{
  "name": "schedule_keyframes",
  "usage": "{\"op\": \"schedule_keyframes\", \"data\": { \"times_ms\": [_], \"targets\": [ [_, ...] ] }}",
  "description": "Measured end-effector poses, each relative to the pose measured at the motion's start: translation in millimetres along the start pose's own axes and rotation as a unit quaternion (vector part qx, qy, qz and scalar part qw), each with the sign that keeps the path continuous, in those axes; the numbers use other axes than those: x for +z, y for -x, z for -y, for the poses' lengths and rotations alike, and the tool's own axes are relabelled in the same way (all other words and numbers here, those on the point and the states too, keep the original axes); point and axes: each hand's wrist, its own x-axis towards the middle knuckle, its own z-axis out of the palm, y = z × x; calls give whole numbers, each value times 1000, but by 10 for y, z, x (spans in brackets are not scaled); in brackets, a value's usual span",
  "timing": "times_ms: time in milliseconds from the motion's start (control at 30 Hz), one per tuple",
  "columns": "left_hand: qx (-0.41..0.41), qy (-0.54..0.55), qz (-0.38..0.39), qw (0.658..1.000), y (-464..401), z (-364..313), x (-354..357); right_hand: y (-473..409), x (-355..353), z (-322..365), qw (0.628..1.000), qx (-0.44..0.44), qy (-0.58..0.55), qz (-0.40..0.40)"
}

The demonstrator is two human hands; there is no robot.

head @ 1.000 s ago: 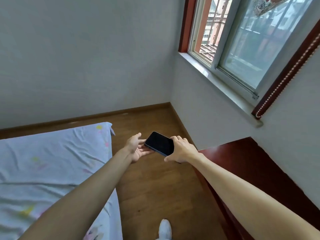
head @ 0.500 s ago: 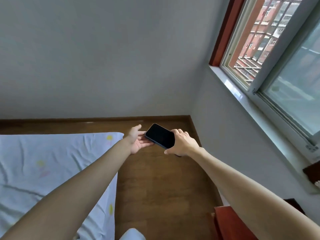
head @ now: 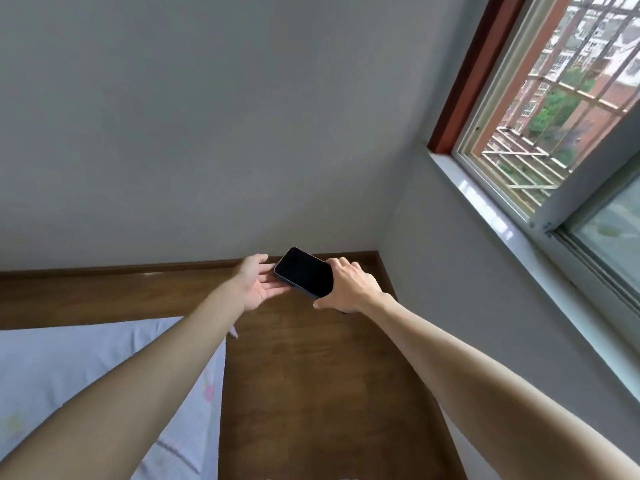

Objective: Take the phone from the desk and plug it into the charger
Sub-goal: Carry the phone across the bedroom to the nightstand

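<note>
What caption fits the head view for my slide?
Right hand grips a dark phone over the wooden floor; open left hand alongside.

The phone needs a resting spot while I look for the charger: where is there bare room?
Bare sheet on the bed, left of the left arm. Bare wooden floor between bed and window wall. It is crowded only where both hands meet the phone.

There are no words, numbers or signs to read here. The phone (head: 304,271) has a dark, blank screen.
</note>
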Motion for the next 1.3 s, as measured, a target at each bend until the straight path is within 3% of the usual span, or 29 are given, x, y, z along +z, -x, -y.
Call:
{"op": "schedule_keyframes", "data": {
  "times_ms": [267, 667, 967, 1300],
  "targets": [
    [17, -2, -9, 1000, -1057, -817, 196, -1333, -275, -107, 1000, -15, 15, -2],
    [59, 67, -87, 992, -2351, -1983, 325, -3554, -770, -68, 991, -123, 39, 35],
    [71, 131, -149, 978, -3040, -2777, -399, -4983, -627, 742, 971, -218, 74, 62],
    [104, 199, -218, 950, -3542, -3931, -1765, -6416, -459, 2358, 943, -309, 83, 93]
  ]
}}
